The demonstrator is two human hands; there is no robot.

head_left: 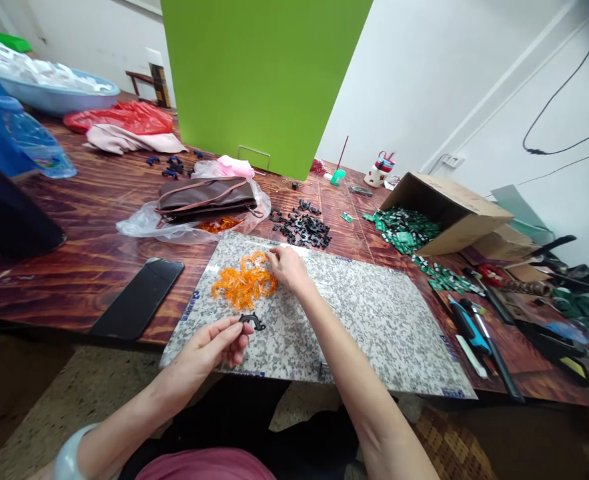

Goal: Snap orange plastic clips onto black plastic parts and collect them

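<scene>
Between the thumb and fingers of my left hand [227, 343] is a small curved black part [253, 322], held over the near left of the speckled stone board [374, 320]. My right hand [285, 265] is at the right edge of a pile of translucent orange parts [241, 285], its fingers pressed together. Whatever is between those fingertips is too small to make out. Beyond the board's far edge lies a heap of black parts [304, 227].
A black phone [139, 300] lies left of the board. Behind it a brown bag [207, 198] rests on clear plastic. Green circuit boards [407, 228] spill from a cardboard box [467, 210] at the right, near tools [491, 347]. A green panel [264, 80] stands behind.
</scene>
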